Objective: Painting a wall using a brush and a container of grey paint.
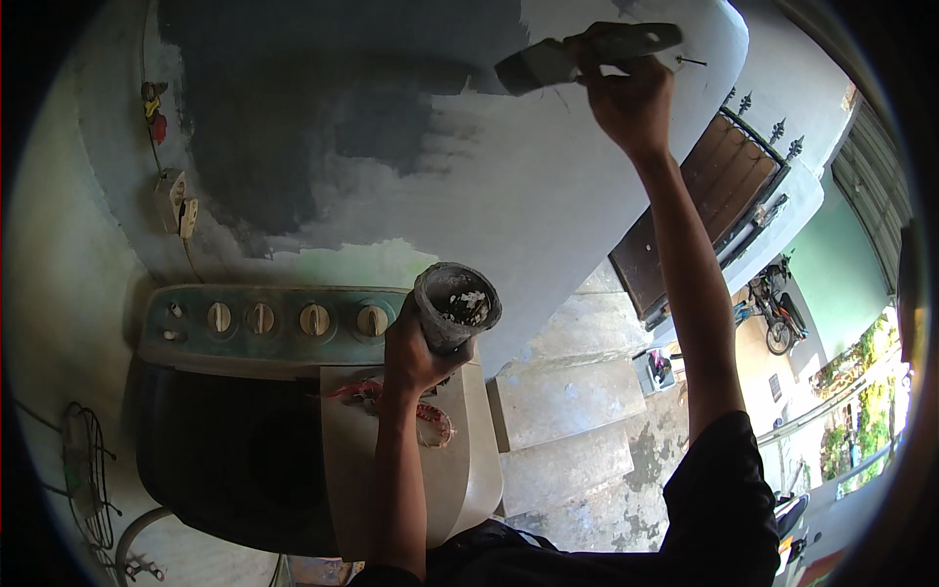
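Note:
My left hand [416, 352] grips a round, grey-smeared cup [455, 333] with dark material and pale flakes inside, held over the washing machine's top. High at the upper right, my right hand [626, 103] is shut on a flat putty knife [528, 68], its broad end at the wall [342, 127]. The wall shows dark grey coating, lighter grey patches and a pale green strip low down. Whether the blade touches the surface, I cannot tell. A small nail [694, 61] sticks out to the knife's right.
A twin-tub washing machine [489, 489] has tangled red items [430, 416] on top. A socket with plugs [174, 201] hangs on the left wall, above coiled hoses [88, 470]. Concrete steps [558, 396], a dark metal gate [685, 220] and a parked motorbike [778, 308] are on the right.

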Motion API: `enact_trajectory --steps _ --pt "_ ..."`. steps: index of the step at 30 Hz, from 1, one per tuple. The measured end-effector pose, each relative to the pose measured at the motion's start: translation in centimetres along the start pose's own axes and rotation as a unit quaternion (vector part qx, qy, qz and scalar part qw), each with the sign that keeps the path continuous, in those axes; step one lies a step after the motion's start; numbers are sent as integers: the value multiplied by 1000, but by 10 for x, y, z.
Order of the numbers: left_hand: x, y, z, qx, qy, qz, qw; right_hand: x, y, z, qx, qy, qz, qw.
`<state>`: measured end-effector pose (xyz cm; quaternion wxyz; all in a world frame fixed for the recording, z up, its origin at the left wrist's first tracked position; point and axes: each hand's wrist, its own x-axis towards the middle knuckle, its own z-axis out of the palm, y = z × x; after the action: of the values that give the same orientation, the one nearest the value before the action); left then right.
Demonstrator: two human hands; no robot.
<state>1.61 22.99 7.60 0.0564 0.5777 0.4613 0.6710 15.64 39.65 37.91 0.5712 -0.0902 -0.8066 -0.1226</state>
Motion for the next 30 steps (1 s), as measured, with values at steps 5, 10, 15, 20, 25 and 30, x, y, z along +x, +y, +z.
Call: enact_trajectory --steps 5,10,15,20,25,30 --pt "-3 -1 0 -3 7 -7 1000 -6 9 3 -35 24 -11 999" --pt "-3 1 3 -9 5 -12 1000 -16 12 8 -64 6 -6 998" --pt "-12 -7 10 -9 0 -2 1000 -13 -3 -2 -48 34 -8 998" --pt "-22 -15 24 -59 -4 -49 997 -18 25 -4 -64 55 -72 994" --pt "-36 -24 30 -67 3 -71 995 -16 12 -26 106 48 4 993" --pt "-42 -27 36 -51 -12 -66 996 -4 45 -18 115 -83 -85 986"
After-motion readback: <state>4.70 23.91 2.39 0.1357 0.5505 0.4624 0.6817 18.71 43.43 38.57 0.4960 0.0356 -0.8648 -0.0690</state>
